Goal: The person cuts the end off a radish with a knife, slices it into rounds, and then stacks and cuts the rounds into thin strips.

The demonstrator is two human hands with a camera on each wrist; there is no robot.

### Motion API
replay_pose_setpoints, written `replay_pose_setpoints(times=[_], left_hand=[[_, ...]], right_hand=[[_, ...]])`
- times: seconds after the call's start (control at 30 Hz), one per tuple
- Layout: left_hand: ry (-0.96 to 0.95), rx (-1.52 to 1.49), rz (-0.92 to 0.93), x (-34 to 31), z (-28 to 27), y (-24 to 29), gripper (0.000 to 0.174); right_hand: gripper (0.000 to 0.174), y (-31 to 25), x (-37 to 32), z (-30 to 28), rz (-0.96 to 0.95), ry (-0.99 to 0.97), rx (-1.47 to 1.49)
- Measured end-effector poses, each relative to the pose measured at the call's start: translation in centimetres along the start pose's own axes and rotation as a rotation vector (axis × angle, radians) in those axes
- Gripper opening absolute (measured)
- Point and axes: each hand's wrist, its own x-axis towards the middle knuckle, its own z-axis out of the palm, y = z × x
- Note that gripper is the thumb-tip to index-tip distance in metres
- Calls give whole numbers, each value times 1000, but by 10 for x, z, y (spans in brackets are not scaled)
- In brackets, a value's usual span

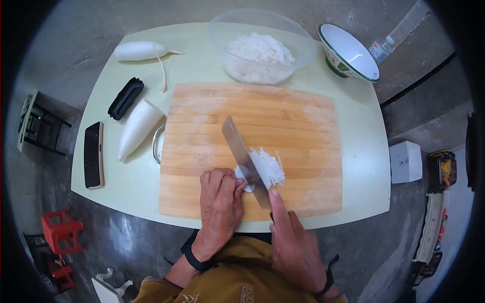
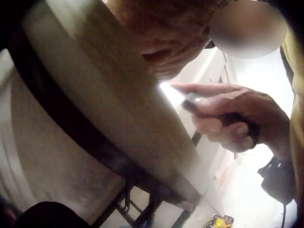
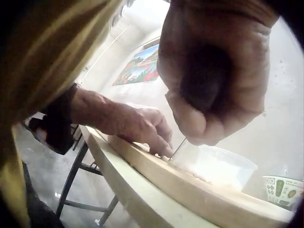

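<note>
My right hand point(image 1: 297, 245) grips the dark handle point(image 3: 205, 78) of a kitchen cleaver point(image 1: 241, 151), its index finger stretched along the blade. The blade stands on edge over the wooden cutting board point(image 1: 202, 121), slanting away to the left. Just left of it, my left hand point(image 1: 221, 199) holds thin white radish slices point(image 1: 240, 173) down on the board with bent fingers. Its fingertips are close beside the blade, which partly covers the slices. On the blade's right side lies a small heap of radish shreds point(image 1: 269, 167).
Behind the board stands a clear plastic bowl point(image 1: 300, 48) of white shreds, with an enamel bowl point(image 1: 353, 50) to its right. At left are a cut radish point(image 1: 140, 126), a whole radish point(image 1: 139, 51), a black case point(image 1: 125, 98) and a phone point(image 1: 93, 156).
</note>
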Motion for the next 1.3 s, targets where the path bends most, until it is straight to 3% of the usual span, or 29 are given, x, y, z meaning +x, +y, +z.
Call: replay_pose_setpoints(times=[0.17,0.27,0.33,0.43,0.53,0.73,1.07,1.3], left_hand=[[-40,-11,21,-3,-3,-3,19],[-38,1,18,-4,-1,-4,19],[-43,-3,2,-3,-1,-4,20],[-29,-6,18,-3,0,-4,19],[-30,-13,3,-4,1,-3,19],[2,31,24,-1,0,-1,24],[19,30,57,-2,1,-3,23],[-3,24,38,-2,0,0,23]], right_hand=[[70,-8,40,6,-1,-49,-20],[67,8,48,19,-67,64,33],[66,18,48,20,-169,175,269],[65,23,47,18,-202,181,349],[69,22,44,12,-277,248,238],[66,9,25,-2,29,-25,293],[69,6,-4,-4,82,-85,160],[74,8,23,8,-46,36,118]])
